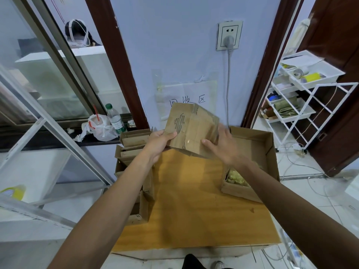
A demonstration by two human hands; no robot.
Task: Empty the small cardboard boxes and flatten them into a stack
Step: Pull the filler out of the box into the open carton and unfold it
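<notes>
Cardboard boxes [134, 144] pile up along the table's 9 o'clock edge, some folded, some with loose flaps. Past them at 10 o'clock a white plastic bag [101, 129] and a green-capped bottle [116, 119] stand on a dark ledge. The table [194, 210] has an orange-brown wooden top.

The left hand [159, 141] reaches toward 12 o'clock and holds the small cardboard box [191, 127] by its lower left corner, thumb across the near face, fingers hidden behind. That box is in the air above the table's far edge, tilted and closed, with clear tape along its seam and a torn patch on the left panel. On the wall behind it at 12 o'clock hang a paper sign [186, 94] and, higher, a socket [229, 35] with a grey plug in it.

The right hand [223, 146] is at the box's 4 o'clock corner, spread wide, fingers straight and blurred. Whether it touches the cardboard I cannot tell. Under that forearm, at the table's 3 o'clock, a second box [239, 191] lies open with pale yellow filling inside. Just behind it at 1 o'clock stands a large open carton [272, 144]. Off the table at 2 o'clock, a white rack [320, 79] holds trays of odds and ends.
</notes>
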